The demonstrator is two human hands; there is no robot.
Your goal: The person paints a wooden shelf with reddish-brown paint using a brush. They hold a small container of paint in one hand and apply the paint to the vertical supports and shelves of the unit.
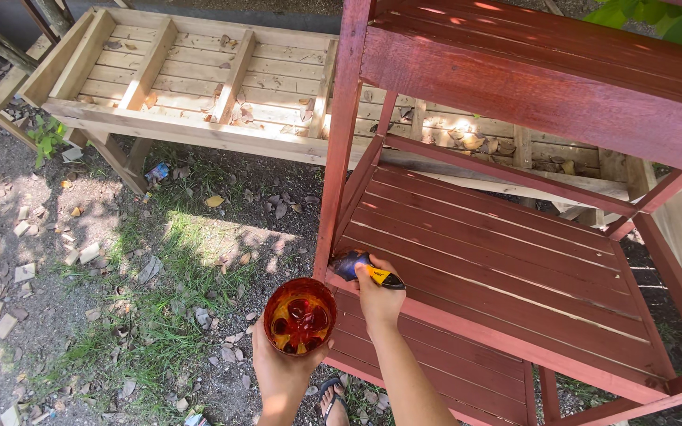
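Observation:
My left hand (282, 371) holds a round clear cup (300, 316) with dark red stain in it, low in the view. My right hand (376, 296) grips a paintbrush with a yellow and black handle (366, 268). Its bristle end rests against the front left corner of the red-stained wooden slatted shelf unit (499, 252). The brush touches where the upright post meets the middle shelf's front rail. The unit's upper shelf fills the top right.
An unpainted wooden planter frame (191, 79) with dry leaves on its slats stands behind the red unit. The ground (120, 260) is gravel, grass patches and scattered wood scraps. My sandalled foot (331, 398) shows below the cup.

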